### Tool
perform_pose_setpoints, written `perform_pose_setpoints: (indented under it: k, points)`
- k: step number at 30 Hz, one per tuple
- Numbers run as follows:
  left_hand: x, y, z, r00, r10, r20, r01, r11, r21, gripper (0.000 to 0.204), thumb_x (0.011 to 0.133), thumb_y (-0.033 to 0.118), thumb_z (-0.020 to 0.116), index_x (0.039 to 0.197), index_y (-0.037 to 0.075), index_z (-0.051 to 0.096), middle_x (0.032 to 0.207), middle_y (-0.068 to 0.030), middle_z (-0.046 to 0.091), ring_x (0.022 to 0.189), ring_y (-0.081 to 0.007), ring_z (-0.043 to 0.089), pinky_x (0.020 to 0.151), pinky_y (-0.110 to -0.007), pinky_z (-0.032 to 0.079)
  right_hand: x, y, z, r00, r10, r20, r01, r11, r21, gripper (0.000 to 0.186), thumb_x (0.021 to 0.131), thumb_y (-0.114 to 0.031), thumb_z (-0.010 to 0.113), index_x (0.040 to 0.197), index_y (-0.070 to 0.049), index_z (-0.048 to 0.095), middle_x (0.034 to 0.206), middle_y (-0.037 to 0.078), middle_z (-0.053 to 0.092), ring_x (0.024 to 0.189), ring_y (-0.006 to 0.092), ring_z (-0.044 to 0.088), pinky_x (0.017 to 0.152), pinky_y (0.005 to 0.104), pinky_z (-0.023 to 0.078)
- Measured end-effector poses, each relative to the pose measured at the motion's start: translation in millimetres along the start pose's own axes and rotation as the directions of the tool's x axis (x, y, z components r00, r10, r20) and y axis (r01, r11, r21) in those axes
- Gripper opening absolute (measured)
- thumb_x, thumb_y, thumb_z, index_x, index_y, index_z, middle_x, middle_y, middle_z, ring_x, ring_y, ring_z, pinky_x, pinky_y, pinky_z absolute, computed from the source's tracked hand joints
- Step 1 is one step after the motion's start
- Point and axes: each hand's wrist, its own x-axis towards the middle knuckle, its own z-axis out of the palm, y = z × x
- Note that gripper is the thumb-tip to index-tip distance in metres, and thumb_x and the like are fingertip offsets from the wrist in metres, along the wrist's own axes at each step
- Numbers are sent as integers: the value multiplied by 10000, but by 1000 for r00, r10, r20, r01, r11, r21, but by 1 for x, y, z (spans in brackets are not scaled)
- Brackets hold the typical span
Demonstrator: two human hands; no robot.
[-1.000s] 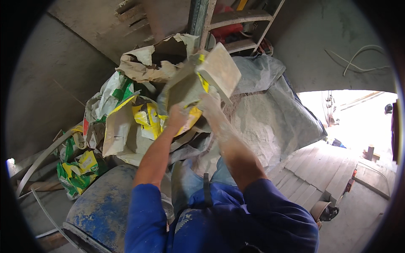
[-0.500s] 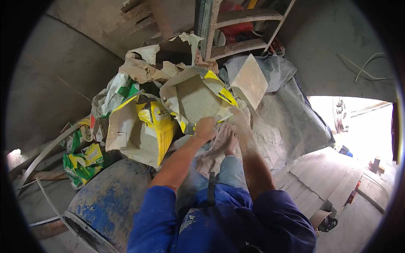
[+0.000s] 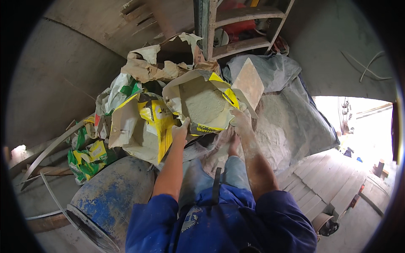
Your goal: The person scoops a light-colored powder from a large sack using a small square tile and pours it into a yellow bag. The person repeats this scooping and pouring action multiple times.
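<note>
In front of me stands an open paper bag, yellow and black outside, holding pale grey powder. The near left corner of its rim is pinched in my left hand. My right hand, coated with dust, grips the near right corner. Between both hands the front edge is stretched fairly straight. To the left leans a second opened yellow-and-white bag, close beside my left hand. A flat, diamond-shaped board rises just beyond my right hand. My fingertips inside the bag are partly hidden.
A blue, dirt-caked drum lies at lower left, near crumpled green-and-yellow bags. Torn brown paper and a ladder are at the back. Grey sheeting covers the right side, with pale planks below.
My left hand has shifted left along the bag's near rim, from near the middle to the corner. The front edge now shows more fully. My right hand stays on its corner.
</note>
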Motion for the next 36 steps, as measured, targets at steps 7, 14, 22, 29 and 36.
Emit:
perform_pose_setpoints:
  k: [7,14,22,29,36]
  points:
    - [48,12,-15,939,-120,321,201,952,-233,275,965,291,590,801,72,613,535,-32,470,393,-158,415,440,-352,443,22,-28,37,993,20,-118,-33,994,-104,368,768,-2,656,1133,-41,625,958,45,619,789,160,594,676,331,489]
    - [45,24,-14,922,-187,340,305,890,-339,264,979,309,569,804,111,576,593,-2,464,407,-138,398,463,-360,461,42,-30,24,1000,-31,-4,30,995,-92,325,776,32,617,1098,2,652,919,51,651,753,159,629,604,297,476]
    - [34,16,-1,915,-239,324,335,898,-285,273,954,324,593,768,128,552,588,5,440,437,-145,419,490,-381,471,11,-15,-53,999,53,-8,-53,999,-8,249,916,-185,688,1114,-39,652,805,-13,602,652,96,569,540,255,430]
    - [17,19,-7,946,-225,234,293,903,-315,373,933,477,623,781,143,552,592,12,414,479,-142,406,569,-402,471,-61,-18,-178,965,-44,-259,27,997,-70,289,945,-218,651,1172,-51,582,826,0,571,677,105,559,548,277,452]
    - [-69,-54,-62,984,-110,137,143,955,-261,446,951,562,573,833,132,547,586,28,423,457,-135,427,489,-322,419,-87,5,-329,830,173,-530,-273,955,-116,254,869,-139,663,1077,-50,547,818,59,570,630,190,600,493,337,457]
